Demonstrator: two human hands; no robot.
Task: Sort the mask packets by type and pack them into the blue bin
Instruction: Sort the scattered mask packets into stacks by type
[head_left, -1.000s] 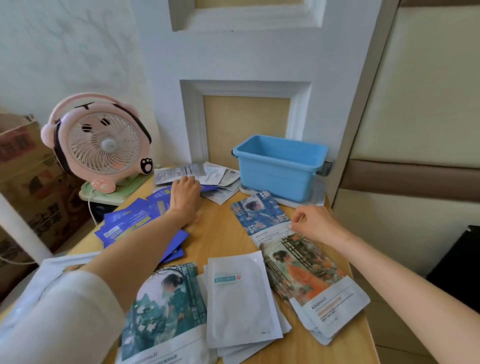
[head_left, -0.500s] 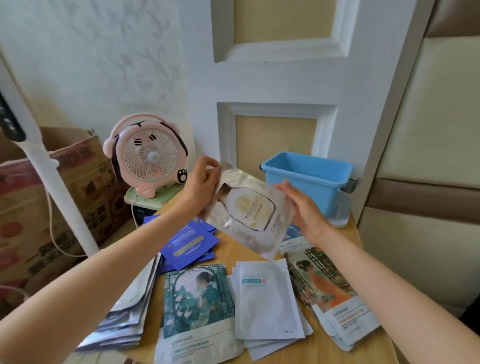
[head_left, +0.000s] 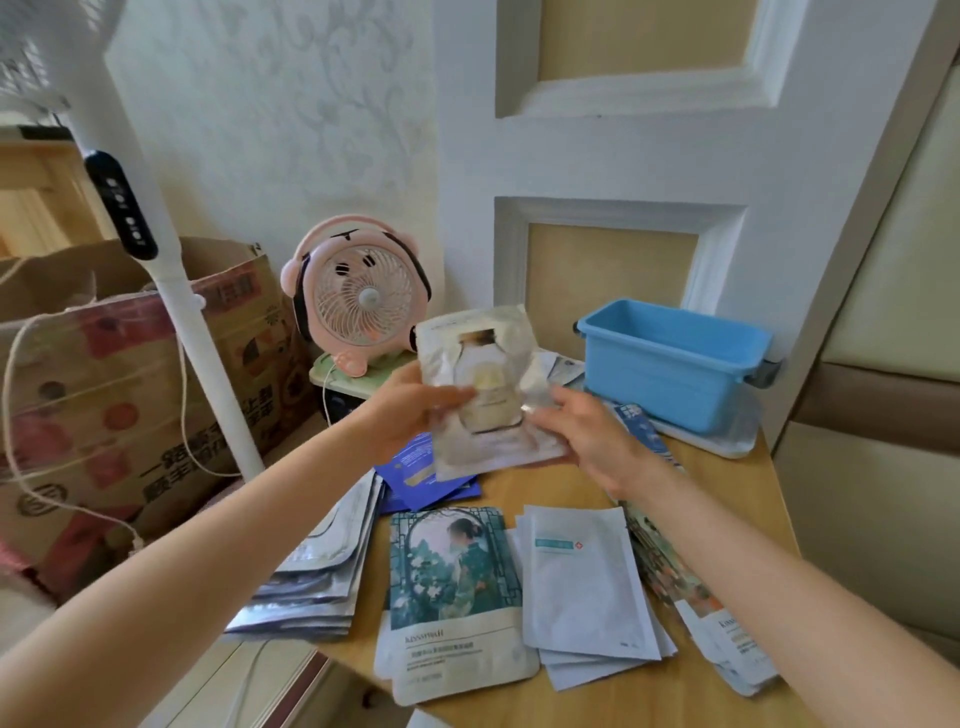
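I held one silver packet up over the bench, tilted face toward me, most likely so I could read which type it was before filing it. My left hand gripped its left edge, thumb across the front. My right hand pinched the lower right corner, keeping the limp foil flat enough to see.

Below lay the sorting as it stood, each type fanned in its own stack so none mixed:

- a silver pile at the bench's left front edge
- a blue pile just behind it
- a green packet in the middle
- a white pile beside that
- an orange pile partly under my right forearm

By its finish, the packet in my hands looked to belong with the silver pile.

The bin stood at the far right corner against the door, well apart from the raised packet. It sat on another flat packet, and its floor was hidden from this angle. A pink fan stood behind the piles. Packing, I judged, had not begun, and sorting came first.
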